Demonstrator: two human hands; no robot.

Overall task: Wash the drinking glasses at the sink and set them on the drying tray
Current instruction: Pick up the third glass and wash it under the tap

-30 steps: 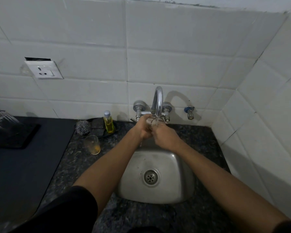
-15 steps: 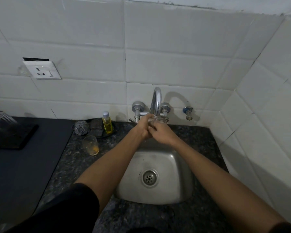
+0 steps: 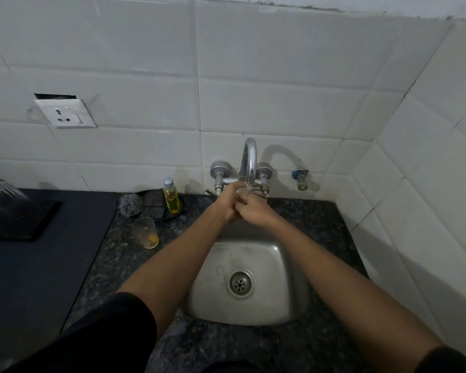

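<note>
1. Where the two hands meet, just above the middle of the frame, a clear drinking glass [image 3: 249, 192] is held right under the spout of the chrome tap [image 3: 249, 160]; only a sliver of its rim shows between the fingers.
2. The left hand [image 3: 228, 203] has its fingers curled round the near side of the glass, and the right hand [image 3: 256, 210] wraps it from the other side, fingers curled over the rim (how far they reach inside cannot be made out). The two hands touch each other.
3. Both bare forearms run down toward the lower corners of the frame, ending in dark sleeves.
4. Below the hands, in the centre, sits the steel sink [image 3: 288, 286], its round drain [image 3: 241, 284] in the middle of the basin.
5. To the left of the sink, on the speckled dark counter [image 3: 113, 265], a second glass [image 3: 145, 232] stands upright with an orange residue at its bottom.
6. Just behind that glass, against the wall, a dark dish [image 3: 156, 208] holds a bottle of yellow soap [image 3: 171, 196], with a steel scrubber [image 3: 129, 205] beside it.
7. At the far left edge lies a black drying tray [image 3: 38, 227], with a ribbed glass [image 3: 3, 189] on it, partly cut off by the frame.
8. On the white tiled wall, upper left, is a white power socket [image 3: 65, 113].
</note>
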